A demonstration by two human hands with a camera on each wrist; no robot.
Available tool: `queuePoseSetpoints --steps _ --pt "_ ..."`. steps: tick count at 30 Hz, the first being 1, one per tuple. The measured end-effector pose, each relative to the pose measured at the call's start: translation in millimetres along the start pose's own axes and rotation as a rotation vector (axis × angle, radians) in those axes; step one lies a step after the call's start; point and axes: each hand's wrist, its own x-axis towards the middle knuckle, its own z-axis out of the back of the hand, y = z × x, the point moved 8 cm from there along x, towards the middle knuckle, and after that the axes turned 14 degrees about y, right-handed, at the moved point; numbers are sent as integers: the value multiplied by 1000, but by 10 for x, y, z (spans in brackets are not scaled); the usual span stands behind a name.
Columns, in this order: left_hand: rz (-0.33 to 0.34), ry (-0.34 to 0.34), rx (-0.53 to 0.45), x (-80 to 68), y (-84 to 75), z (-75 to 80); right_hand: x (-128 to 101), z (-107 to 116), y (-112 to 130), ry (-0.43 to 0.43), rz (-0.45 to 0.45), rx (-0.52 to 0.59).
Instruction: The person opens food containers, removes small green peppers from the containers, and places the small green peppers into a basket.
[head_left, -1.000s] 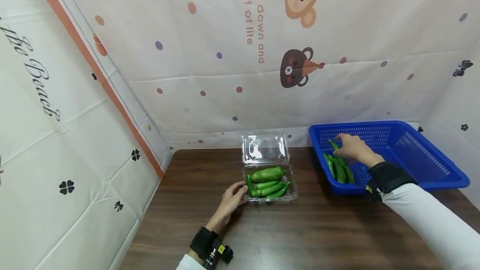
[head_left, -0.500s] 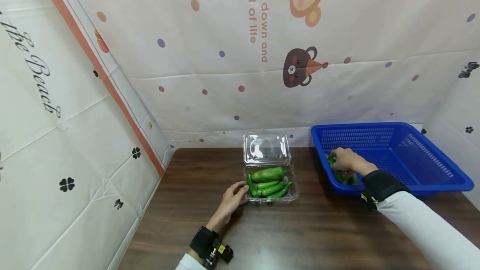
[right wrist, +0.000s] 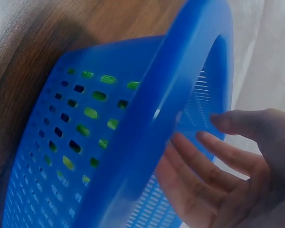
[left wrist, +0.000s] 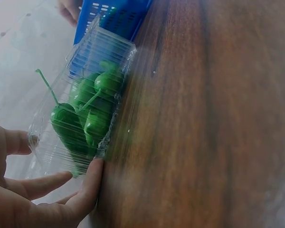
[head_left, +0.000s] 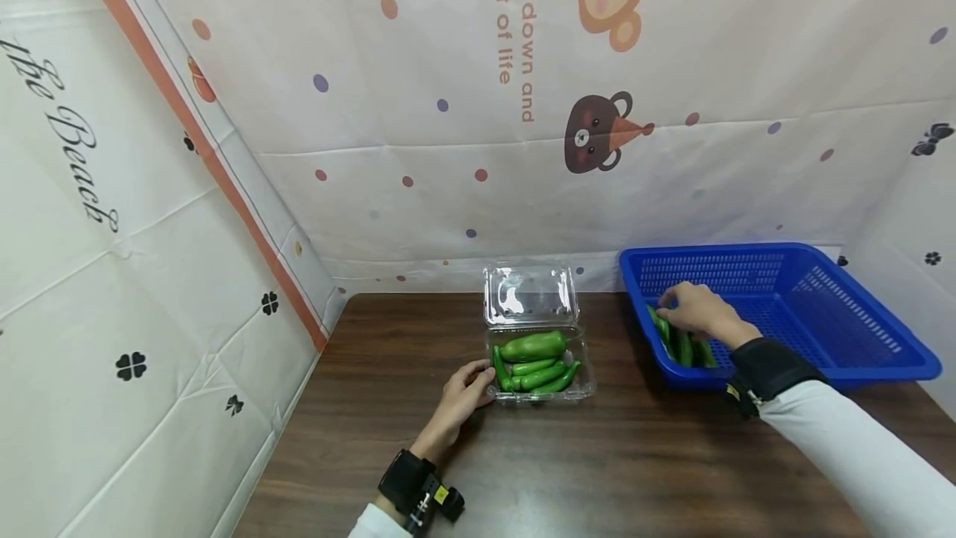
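Observation:
My left hand [head_left: 459, 398] holds the near left side of a clear plastic clamshell box [head_left: 532, 294], whose lid stands up at the back. Inside the box lie several green chili peppers [head_left: 534, 347]. In the left wrist view, the fingers [left wrist: 88, 190] touch the box's edge close to the table. My right hand [head_left: 698, 310] hovers low inside the left end of a blue plastic basket [head_left: 881, 335], over several green peppers [head_left: 684, 349]. In the right wrist view, its thumb and fingers stand apart with nothing visible between them; the basket's rim hides some fingertips.
The box and basket stand on a brown wooden table [head_left: 582, 471], with a gap between them. A printed white cloth [head_left: 418, 106] hangs behind the table, and more cloth covers the left and right sides. The basket's raised rim stands around its peppers.
My right hand dips lower among the basket's peppers, then rises slightly, uncovering more of them. A pepper that poked up by its fingers a second ago no longer does. The left hand stays still.

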Motion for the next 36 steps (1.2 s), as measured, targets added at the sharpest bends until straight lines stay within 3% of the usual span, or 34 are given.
queuePoseSetpoints --steps 4,10,15,20,29,36 --pt "4 -2 2 5 2 0 -15 89 52 -113 18 -39" --pt "18 -11 1 8 8 12 -69 205 234 -396 88 -63" --pt "30 -14 -15 7 13 15 -126 229 398 -518 149 -54" --pt "25 -8 -12 -2 -1 -3 -197 318 573 -555 188 -70" --pt "31 -28 -18 -13 3 25 -299 552 975 -542 219 -153" --pt "28 -37 -16 -20 8 -4 -340 545 1322 -543 340 -194"
